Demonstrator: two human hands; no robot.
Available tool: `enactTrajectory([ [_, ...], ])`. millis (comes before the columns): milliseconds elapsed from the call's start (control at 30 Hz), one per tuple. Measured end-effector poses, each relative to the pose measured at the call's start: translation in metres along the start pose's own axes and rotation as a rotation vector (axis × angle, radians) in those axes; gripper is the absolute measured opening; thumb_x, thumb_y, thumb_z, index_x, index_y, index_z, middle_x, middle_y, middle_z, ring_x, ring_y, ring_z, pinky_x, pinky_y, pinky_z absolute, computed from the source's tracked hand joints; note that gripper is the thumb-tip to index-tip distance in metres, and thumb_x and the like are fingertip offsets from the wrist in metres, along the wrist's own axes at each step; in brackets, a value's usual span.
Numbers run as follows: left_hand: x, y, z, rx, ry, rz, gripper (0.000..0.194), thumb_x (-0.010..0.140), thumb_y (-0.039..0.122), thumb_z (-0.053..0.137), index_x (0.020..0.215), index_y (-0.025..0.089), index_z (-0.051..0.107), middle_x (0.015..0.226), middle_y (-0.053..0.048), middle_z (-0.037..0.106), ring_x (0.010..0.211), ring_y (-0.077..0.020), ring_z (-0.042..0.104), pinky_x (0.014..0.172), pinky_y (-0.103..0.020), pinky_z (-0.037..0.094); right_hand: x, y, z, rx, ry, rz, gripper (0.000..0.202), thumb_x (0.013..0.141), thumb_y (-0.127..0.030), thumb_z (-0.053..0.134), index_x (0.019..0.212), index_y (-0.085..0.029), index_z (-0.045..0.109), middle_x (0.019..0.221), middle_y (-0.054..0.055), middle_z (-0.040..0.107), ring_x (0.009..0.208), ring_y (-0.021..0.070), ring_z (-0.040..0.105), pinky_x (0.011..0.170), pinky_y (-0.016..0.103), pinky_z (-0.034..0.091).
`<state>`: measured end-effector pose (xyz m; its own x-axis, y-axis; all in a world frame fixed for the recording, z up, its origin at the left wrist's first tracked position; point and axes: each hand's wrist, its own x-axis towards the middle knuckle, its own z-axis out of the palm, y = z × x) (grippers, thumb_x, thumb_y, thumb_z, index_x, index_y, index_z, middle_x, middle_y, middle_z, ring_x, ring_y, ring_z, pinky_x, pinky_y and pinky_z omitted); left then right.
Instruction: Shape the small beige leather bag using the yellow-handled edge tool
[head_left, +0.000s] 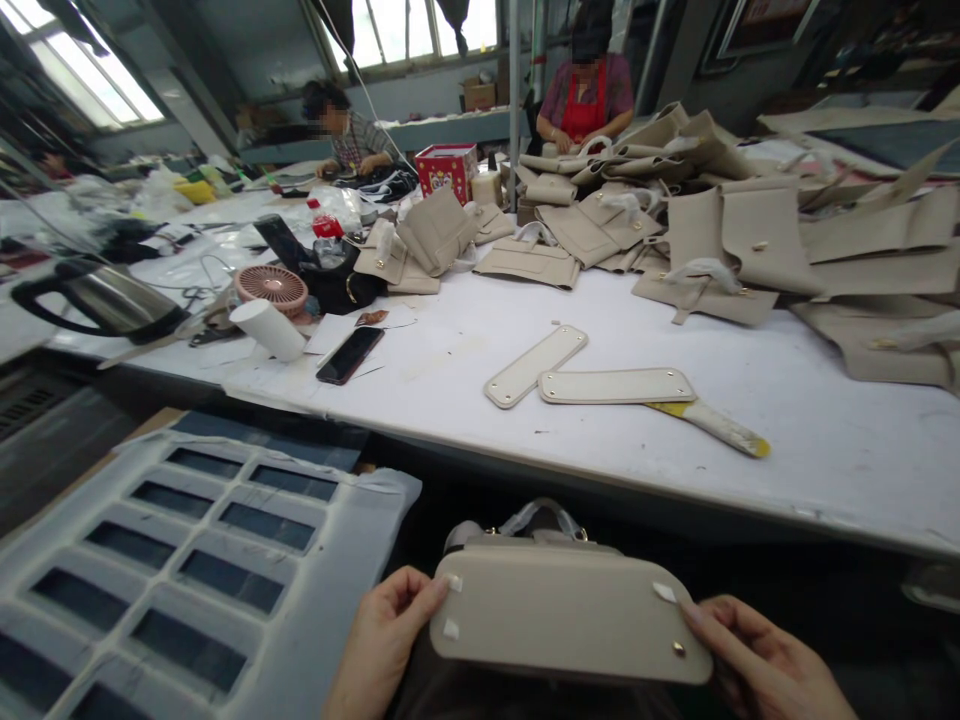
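Observation:
A beige bag (562, 615) with a flat, rounded base faces me low in the view. White bits of wrapping sit near three corners of the base, and a bare metal stud shows at the lower right. My left hand (386, 630) pinches the base's left edge, thumb by the upper left wrapping. At the right edge, my right hand (757, 655) grips the base, its thumb near the upper right wrapping. Behind the base a wrapped handle (544, 512) sticks up. Two beige strips with studs (534, 366) (619, 386) lie on the white table (435, 400), one over a yellow-stained tool (720, 428).
Beige bag pieces (735, 230) are heaped at the back right. A phone (350, 355), white roll (268, 330), pink fan (271, 288) and kettle (112, 298) stand left. A slotted panel (172, 560) is lower left. Two people (585, 100) (356, 140) sit beyond.

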<state>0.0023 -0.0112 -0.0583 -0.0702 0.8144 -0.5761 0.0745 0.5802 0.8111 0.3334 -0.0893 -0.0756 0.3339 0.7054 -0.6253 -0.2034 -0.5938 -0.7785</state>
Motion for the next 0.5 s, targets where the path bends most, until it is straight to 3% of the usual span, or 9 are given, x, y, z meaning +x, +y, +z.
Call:
enactTrajectory([
  [367, -0.003, 0.011, 0.001, 0.037, -0.020, -0.004, 0.050, 0.065, 0.061, 0.077, 0.062, 0.017, 0.054, 0.057, 0.003, 0.052, 0.056, -0.0101, 0.041, 0.052, -0.021, 0.032, 0.002, 0.007, 0.000, 0.050, -0.006, 0.005, 0.052, 0.066, -0.064, 0.078, 0.063, -0.015, 0.059, 0.057, -0.003, 0.045, 0.050, 0.0083, 0.036, 0.045, 0.022, 0.029],
  [500, 0.002, 0.003, -0.001, 0.057, 0.002, 0.009, 0.052, 0.063, 0.063, 0.078, 0.060, 0.017, 0.055, 0.055, 0.004, 0.050, 0.056, -0.0100, 0.041, 0.053, -0.021, 0.034, -0.001, 0.001, 0.007, 0.061, 0.031, -0.028, 0.055, 0.062, -0.065, 0.079, 0.060, -0.016, 0.056, 0.055, -0.004, 0.044, 0.047, 0.0070, 0.034, 0.044, 0.021, 0.027],
])
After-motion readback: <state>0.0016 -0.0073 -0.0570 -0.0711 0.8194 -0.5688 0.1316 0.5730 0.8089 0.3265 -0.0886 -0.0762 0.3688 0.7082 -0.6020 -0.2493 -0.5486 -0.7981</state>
